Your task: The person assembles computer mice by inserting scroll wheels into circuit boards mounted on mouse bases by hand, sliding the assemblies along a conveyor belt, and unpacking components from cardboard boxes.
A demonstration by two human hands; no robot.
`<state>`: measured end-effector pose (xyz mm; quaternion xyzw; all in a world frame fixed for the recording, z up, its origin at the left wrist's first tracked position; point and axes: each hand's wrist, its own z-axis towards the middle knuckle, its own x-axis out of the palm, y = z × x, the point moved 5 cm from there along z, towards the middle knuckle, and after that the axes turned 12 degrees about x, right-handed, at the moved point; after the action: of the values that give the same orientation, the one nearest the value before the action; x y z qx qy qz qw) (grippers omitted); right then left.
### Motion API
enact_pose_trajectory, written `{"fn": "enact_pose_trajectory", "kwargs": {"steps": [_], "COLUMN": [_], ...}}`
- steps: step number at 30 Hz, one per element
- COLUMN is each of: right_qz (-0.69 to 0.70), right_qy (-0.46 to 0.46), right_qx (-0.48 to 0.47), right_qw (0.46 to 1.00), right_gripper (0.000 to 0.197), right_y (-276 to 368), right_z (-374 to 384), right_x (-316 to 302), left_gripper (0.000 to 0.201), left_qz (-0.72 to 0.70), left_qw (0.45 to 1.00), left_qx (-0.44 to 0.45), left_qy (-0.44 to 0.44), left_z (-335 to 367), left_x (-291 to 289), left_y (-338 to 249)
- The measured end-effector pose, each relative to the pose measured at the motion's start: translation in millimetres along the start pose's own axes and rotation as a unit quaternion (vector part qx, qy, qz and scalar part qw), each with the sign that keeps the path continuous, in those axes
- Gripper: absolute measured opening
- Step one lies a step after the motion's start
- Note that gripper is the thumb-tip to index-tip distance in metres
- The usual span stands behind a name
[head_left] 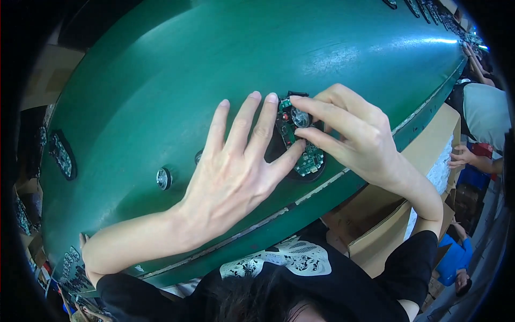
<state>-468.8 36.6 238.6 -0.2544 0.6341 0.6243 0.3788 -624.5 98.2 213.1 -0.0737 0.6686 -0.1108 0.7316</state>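
An opened computer mouse (311, 161), its green circuit board bare in a black base, lies near the table's front edge. Over its upper part, my right hand (359, 134) pinches a small round scroll wheel (300, 117) between thumb and fingers. My left hand (230, 166) is spread flat beside the mouse, its thumb on the board and its index fingertip at the far end of the base. Left of that hand a loose scroll wheel (164, 178) sits on the green table (204, 59). Another small round part (198, 156) is mostly hidden behind my left hand.
Another mouse circuit board (63, 155) lies at the table's left side, with several more boards (72, 268) at the lower left corner. More stand at the far right (424, 11). A cardboard box (375, 220) is below the front edge. Co-workers (485, 112) are on the right.
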Motion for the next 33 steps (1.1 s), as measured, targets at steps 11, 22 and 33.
{"fn": "enact_pose_trajectory", "kwargs": {"steps": [11,22,33], "right_qz": [-0.115,-0.218,-0.274], "right_qy": [-0.006,0.052,-0.067], "right_qx": [-0.008,-0.054,-0.078], "right_qw": [0.993,0.973,0.956], "right_gripper": [0.038,0.036,0.045], "right_y": [11,25,26], "right_z": [0,4,-14], "right_x": [-4,3,5], "left_gripper": [0.057,0.057,0.057], "left_qz": [0.004,-0.018,-0.052], "left_qw": [0.999,0.998,0.994], "left_qx": [0.016,0.030,0.077], "left_qy": [-0.030,-0.048,-0.064], "left_z": [5,6,7], "left_x": [-3,-1,-6], "left_y": [4,8,16]}}
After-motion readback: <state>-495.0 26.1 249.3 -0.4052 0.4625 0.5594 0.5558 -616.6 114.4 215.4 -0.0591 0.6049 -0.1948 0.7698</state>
